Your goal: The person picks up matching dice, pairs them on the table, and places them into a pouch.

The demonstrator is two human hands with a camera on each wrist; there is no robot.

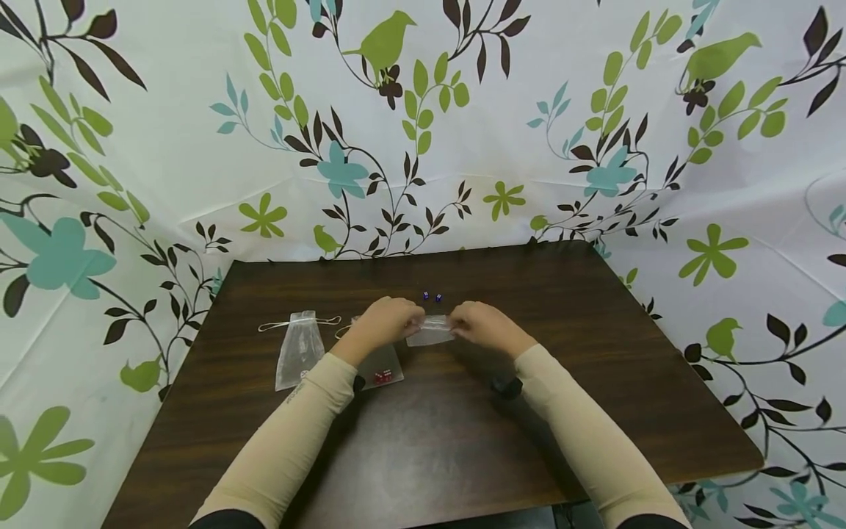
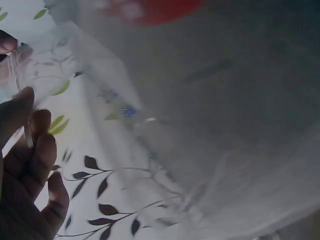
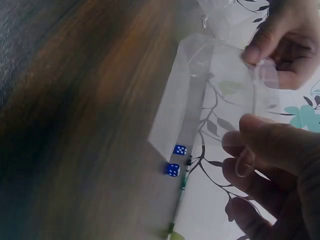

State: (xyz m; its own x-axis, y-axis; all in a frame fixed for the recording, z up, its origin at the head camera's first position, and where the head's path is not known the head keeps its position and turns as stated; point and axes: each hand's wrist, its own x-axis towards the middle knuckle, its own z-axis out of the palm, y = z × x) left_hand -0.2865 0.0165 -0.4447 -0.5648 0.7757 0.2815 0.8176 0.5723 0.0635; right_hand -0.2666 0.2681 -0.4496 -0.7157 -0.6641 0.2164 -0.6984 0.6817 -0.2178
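Both hands hold a sheer white drawstring pouch [image 1: 431, 336] by its top edge, above the table. My left hand [image 1: 391, 321] pinches one end of the gathered top between thumb and fingers. At the other end my right hand [image 1: 485, 327] pinches it, and a loop of drawstring [image 3: 245, 162] hangs by its fingers in the right wrist view. Two blue dice [image 3: 173, 170] with white dots lie on the table just beyond the pouch. Under my left wrist lies another sheer pouch with red dice [image 1: 382, 377] inside, partly hidden by the arm.
A third sheer pouch [image 1: 300, 349] lies farther left, its drawstring spread to both sides; small pale things show at its bottom, partly behind the sleeve. The dark wooden table [image 1: 595, 367] meets a leaf-and-bird patterned cloth [image 1: 463, 147] at the back and sides.
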